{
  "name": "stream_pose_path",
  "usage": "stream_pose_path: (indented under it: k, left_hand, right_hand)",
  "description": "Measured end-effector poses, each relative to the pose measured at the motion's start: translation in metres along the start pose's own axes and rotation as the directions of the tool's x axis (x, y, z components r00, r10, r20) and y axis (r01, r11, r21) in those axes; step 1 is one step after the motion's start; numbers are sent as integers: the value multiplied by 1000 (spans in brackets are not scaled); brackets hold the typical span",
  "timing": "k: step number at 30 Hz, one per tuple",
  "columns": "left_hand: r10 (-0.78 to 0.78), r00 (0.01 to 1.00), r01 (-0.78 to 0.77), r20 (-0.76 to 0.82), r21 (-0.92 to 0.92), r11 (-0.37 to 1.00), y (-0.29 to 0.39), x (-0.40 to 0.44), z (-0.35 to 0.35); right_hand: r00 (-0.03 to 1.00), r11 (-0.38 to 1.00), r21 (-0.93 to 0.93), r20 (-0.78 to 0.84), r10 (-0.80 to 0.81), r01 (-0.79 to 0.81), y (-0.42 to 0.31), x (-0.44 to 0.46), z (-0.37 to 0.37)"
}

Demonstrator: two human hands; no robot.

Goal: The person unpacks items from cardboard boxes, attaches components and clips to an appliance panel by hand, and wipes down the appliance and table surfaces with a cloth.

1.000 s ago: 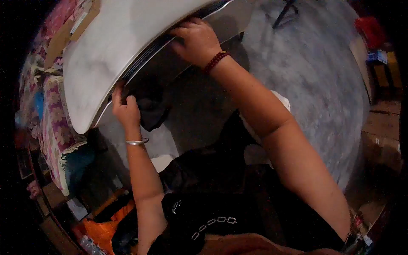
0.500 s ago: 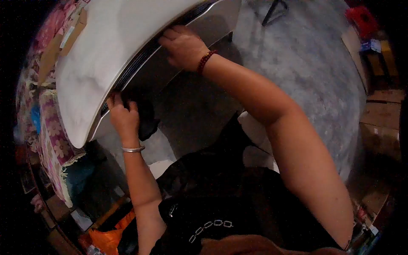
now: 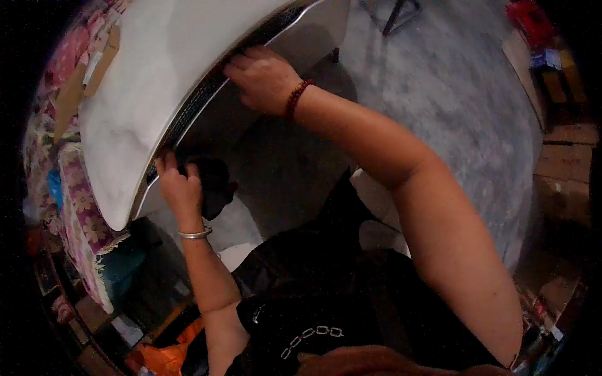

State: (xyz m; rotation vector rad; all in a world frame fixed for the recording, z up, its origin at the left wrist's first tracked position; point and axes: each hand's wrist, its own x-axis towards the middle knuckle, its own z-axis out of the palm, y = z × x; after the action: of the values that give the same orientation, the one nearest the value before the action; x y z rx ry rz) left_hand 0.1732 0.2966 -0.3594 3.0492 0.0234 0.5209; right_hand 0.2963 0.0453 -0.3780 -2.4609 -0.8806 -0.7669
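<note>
A white, marble-patterned tabletop [image 3: 138, 81] with a curved edge fills the upper left. Below its edge a shallow drawer stands slightly out, its pale front [image 3: 313, 34] running along the gap. Inside the gap shows a dark, ribbed or woven surface [image 3: 194, 106]. My left hand [image 3: 180, 191], a silver bangle at its wrist, hooks its fingers over the drawer front near the left end. My right hand [image 3: 266, 81], with a red bead bracelet, curls over the same front farther right. The fingertips of both hands are partly hidden in the gap.
A flowered cloth [image 3: 84, 213] with fringe hangs at left, near cardboard [image 3: 103, 59]. An orange bag [image 3: 163, 357] lies at lower left. Grey floor [image 3: 451, 125] spreads at right, with stacked boxes [image 3: 561, 163] beyond it. A dark metal leg [image 3: 398, 15] stands at the top.
The view has shifted slightly, so the table's left tip sits lower. My right hand has moved a little left and down along the drawer front; my left hand keeps its place on it.
</note>
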Motion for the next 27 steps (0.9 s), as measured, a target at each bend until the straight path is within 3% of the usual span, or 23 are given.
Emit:
stream_pose_path:
  k: [1, 4, 10, 13, 15, 16, 19, 22, 25, 27]
  left_hand:
    - [39, 999, -39, -15, 20, 999, -1, -3, 1]
    - [-65, 998, 65, 25, -24, 998, 21, -6, -17]
    - [-83, 991, 86, 101, -27, 996, 13, 2, -22]
    - [-67, 993, 70, 101, -32, 997, 13, -3, -25]
    - [-94, 987, 103, 130, -67, 992, 16, -5, -30]
    - [-108, 984, 120, 145, -84, 989, 16, -6, -30]
    - [41, 999, -43, -27, -69, 997, 7, -8, -13]
    - [-33, 997, 42, 67, -130, 991, 19, -3, -26]
    - [-16, 1000, 18, 15, -130, 991, 7, -4, -23]
    - [-31, 999, 35, 27, -174, 984, 9, 2, -26]
  right_hand:
    - [1000, 1000, -16, -6, -10, 10, -2, 0, -1]
    - [978, 990, 72, 178, 105, -119, -9, 5, -7]
    - [908, 985, 22, 391, 147, -169, -14, 19, -34]
    - [964, 994, 44, 254, 83, -97, -15, 12, -34]
    - [962, 995, 48, 262, 73, -89, -14, 6, -28]
    - [957, 995, 25, 277, 86, -96, -15, 5, -24]
    - [929, 987, -94, 334, 158, -134, -21, 8, -21]
    - [898, 980, -140, 400, 184, -138, -27, 14, -37]
    - [868, 966, -216, 442, 228, -143, -36, 25, -34]
    - [757, 966, -214, 604, 249, -146, -32, 34, -42]
